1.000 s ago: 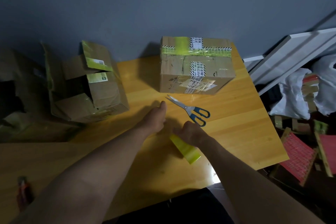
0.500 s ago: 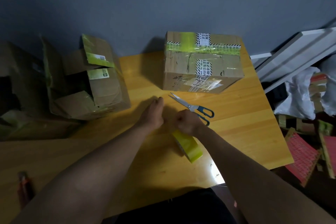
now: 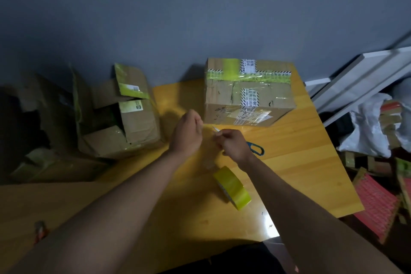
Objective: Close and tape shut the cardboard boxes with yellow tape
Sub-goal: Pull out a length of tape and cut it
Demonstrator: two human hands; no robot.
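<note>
A closed cardboard box [image 3: 249, 100] with yellow tape across its top stands at the back of the wooden table [image 3: 300, 153]. An open box [image 3: 124, 122] with raised flaps sits at the left. The yellow tape roll [image 3: 232, 187] lies on the table below my hands. My left hand [image 3: 186, 135] and right hand [image 3: 233, 144] are raised in front of the closed box, each pinching the end of a thin strip of tape [image 3: 208, 127] stretched between them; the strip trails down to the roll. Scissors [image 3: 255, 149] lie under my right hand, mostly hidden.
A red-handled tool [image 3: 40, 231] lies at the table's near left. Off the right edge are white boards [image 3: 360, 82], a white plastic bag [image 3: 367, 131] and red mesh pieces [image 3: 375, 204]. More flattened cardboard [image 3: 33, 162] lies far left. A grey wall stands behind.
My right hand has let go of the roll, which now lies on the table. Both hands have lifted toward the closed box, drawing a strip of tape off the roll.
</note>
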